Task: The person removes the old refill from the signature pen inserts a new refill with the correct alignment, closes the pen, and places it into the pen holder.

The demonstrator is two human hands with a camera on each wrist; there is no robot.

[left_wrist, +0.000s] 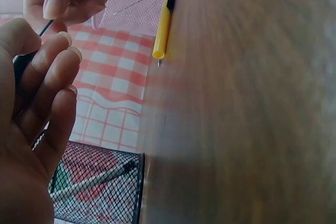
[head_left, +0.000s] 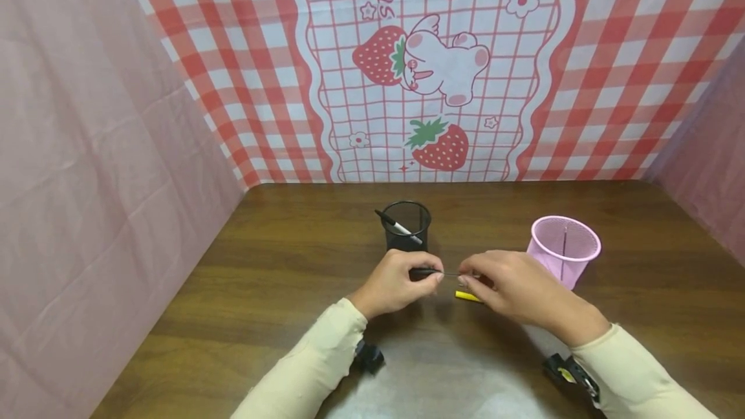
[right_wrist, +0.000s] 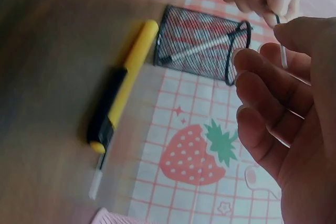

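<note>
My left hand (head_left: 401,280) grips a black pen barrel (head_left: 421,271), mostly covered by the fingers. A thin dark refill (right_wrist: 284,53) with a whitish end runs from it to my right hand (head_left: 509,284), whose thumb and fingers pinch it. Just under the right fingers, a yellow pen barrel (right_wrist: 137,51) with a black clip part (right_wrist: 105,106) lies on the table. A thin stick with a whitish end (right_wrist: 96,182) shows past its clip end, and a small metal tip (left_wrist: 159,62) past the other; whether they are one piece I cannot tell.
Behind my left hand stands a black mesh cup (head_left: 429,228) with a white and black pen (head_left: 401,228) leaning in it. A pink mesh cup (head_left: 538,257) holding a thin rod (head_left: 563,254) is beyond my right hand. Checked cloth (head_left: 256,83) hangs along the table's back edge.
</note>
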